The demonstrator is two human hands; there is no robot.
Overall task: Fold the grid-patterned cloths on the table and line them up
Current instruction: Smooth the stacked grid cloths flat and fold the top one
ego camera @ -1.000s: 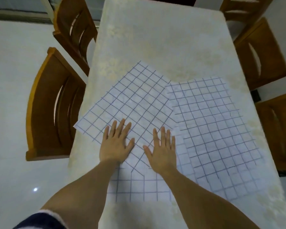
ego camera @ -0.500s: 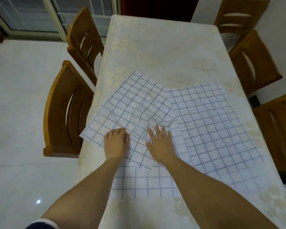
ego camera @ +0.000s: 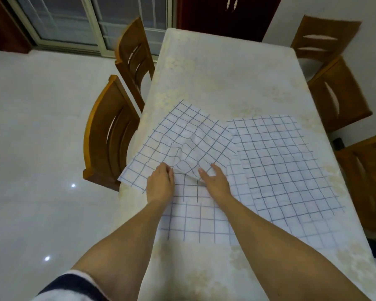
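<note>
Cloths update: three grid ones are out on the table (ego camera: 226,72), none folded yet. The top cloth (ego camera: 182,131) sits turned at an angle on the left side. It overlaps the right cloth (ego camera: 280,159) at one corner and covers the far part of the near cloth (ego camera: 195,220).

What changed: a second ago both hands were lying flat on the top cloth and it was smooth. Half a second ago the left had started to curl. Now the near corner is bunched up into a raised flap between the hands, with ripples running back into the middle of the cloth.

The left hand (ego camera: 160,183) has its fingers curled in tight and looks to be gripping the fabric at the flap's left edge. The right hand (ego camera: 216,181) has its thumb (ego camera: 201,171) up against the flap and its fingers fairly straight on the cloth. Honestly can't tell if it's actually pinching or just pressing.

My read is the smoothing bit is over and the first fold is starting, probably carrying that near corner up and over toward the far side. So the task has barely begun. Since the cloth sits crooked over the other two, dragging it could pull them out of place. I'd lift it off first, then square the edges.
</note>
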